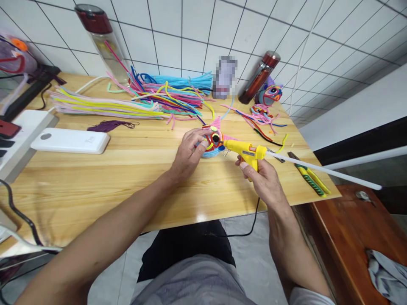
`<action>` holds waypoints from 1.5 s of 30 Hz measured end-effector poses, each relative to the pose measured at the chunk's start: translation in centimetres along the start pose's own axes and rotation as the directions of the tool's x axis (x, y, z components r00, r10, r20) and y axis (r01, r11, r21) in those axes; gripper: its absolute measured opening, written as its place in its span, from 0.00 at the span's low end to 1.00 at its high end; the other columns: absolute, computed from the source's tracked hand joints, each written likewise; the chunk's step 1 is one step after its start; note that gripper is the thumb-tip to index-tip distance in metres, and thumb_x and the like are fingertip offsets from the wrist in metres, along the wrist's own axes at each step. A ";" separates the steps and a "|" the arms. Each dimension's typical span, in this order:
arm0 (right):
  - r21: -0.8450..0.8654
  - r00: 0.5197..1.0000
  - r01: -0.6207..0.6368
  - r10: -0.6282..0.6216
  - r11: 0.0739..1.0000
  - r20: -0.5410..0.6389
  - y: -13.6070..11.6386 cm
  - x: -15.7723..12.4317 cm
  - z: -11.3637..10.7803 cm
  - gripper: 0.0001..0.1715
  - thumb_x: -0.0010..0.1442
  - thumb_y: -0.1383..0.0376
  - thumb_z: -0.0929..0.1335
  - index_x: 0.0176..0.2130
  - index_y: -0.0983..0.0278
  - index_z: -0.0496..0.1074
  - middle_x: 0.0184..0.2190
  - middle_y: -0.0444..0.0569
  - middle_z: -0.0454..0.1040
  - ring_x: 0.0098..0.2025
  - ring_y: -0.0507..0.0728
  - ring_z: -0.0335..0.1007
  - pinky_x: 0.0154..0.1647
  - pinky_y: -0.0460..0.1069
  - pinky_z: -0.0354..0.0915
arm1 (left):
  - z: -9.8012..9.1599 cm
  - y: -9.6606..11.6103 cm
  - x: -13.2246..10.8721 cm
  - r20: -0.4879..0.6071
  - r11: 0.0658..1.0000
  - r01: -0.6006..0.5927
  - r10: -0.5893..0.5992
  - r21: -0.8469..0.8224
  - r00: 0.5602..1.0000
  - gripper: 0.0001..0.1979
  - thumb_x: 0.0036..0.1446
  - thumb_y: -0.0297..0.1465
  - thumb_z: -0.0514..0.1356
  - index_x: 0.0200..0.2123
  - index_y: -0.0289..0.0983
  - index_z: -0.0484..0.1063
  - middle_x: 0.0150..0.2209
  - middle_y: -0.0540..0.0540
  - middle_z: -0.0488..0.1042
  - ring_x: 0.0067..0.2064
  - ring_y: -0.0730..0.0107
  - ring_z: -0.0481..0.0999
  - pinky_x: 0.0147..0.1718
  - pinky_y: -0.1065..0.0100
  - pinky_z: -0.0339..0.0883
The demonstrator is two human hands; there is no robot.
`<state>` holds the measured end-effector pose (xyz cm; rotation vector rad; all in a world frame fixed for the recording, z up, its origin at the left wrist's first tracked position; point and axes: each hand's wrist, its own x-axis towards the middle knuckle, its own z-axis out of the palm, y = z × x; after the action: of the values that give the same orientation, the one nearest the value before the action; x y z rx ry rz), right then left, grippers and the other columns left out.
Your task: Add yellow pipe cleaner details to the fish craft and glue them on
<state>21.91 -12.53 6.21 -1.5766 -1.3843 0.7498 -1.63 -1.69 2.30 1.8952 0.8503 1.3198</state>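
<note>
My right hand is wrapped round the handle of a yellow glue gun. A long white glue stick sticks out of the gun's back end to the right. The nozzle points left and meets, or nearly meets, a colourful pipe-cleaner figure with a black-and-yellow eye, pink points and a blue lower edge. On the figure's left side my left hand holds it, with fingertips near the eye. The fingers partly cover the figure.
Pipe-cleaner bundles lie along the back. Behind stand a clear bottle and a dark red flask. Pliers lie at the right edge, a white power bank at left. A black cord hangs below my right hand.
</note>
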 end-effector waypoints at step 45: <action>-0.116 1.000 -0.021 0.021 0.993 0.005 -0.4 0.1 -0.2 0.23 0.65 0.47 0.72 0.47 0.62 0.82 0.40 0.52 0.84 0.42 0.64 0.79 0.47 0.59 0.73 | 0.1 -0.6 -0.1 0.005 0.998 -0.047 0.047 0.031 0.999 0.15 0.77 0.44 0.53 0.41 0.43 0.74 0.62 0.43 0.81 0.70 0.53 0.73 0.73 0.41 0.62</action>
<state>21.96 -12.52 6.65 -1.6823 -1.4404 0.6979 -1.61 -1.41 1.73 1.9526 0.8336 1.3378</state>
